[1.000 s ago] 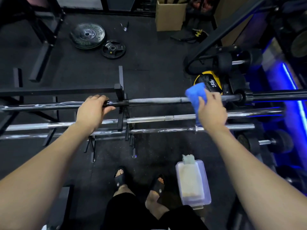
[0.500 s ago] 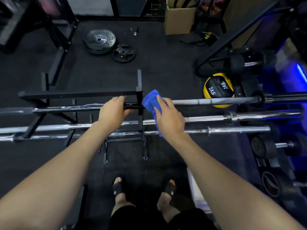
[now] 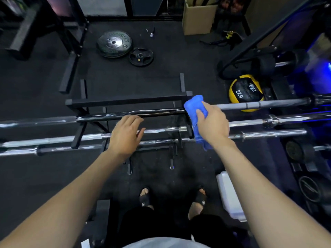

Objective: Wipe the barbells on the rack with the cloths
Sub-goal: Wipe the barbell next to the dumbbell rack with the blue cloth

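Your right hand is wrapped around a folded blue cloth, soft and nubby like terry, and presses it over the top barbell where the matte grey shaft meets the rack upright. The cloth's tail hangs below your wrist. Your left hand is loosely spread, fingers slightly curled, holding nothing; it hovers above the two lower chrome barbells, and whether it touches them is hard to tell. The black steel rack is made of square tube. All three bars run off frame at 9 o'clock and fade into blue glare at 3 o'clock. At 11 o'clock, two round weight plates lie flat on the rubber floor. At 2 o'clock sits a yellow-and-black medicine ball, partly behind the top bar. At 5 o'clock your forearm covers most of a translucent plastic box.
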